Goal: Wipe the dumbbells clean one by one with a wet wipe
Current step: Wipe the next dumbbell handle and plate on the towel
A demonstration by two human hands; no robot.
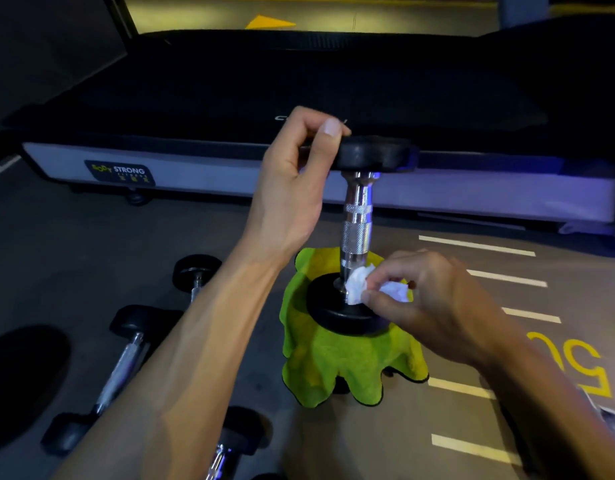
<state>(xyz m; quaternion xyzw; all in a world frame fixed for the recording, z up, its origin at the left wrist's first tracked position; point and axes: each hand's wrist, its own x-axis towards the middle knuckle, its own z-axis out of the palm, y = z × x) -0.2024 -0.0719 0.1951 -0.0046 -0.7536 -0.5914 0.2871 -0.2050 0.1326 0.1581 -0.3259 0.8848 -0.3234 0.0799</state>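
Steadying upright dumbbell by its top disc with left hand grip; right hand pinching wet wipe against handle base, over green cloth.

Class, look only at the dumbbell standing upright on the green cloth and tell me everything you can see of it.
The upright dumbbell has two black, rubbery-looking round heads joined by a shiny chrome handle with knurled bands. It stands on end, its lower head resting on a crumpled green cloth on the floor. The left hand grips the top head's edge. The right hand pinches a white wet wipe against the handle's base, just above the lower head.
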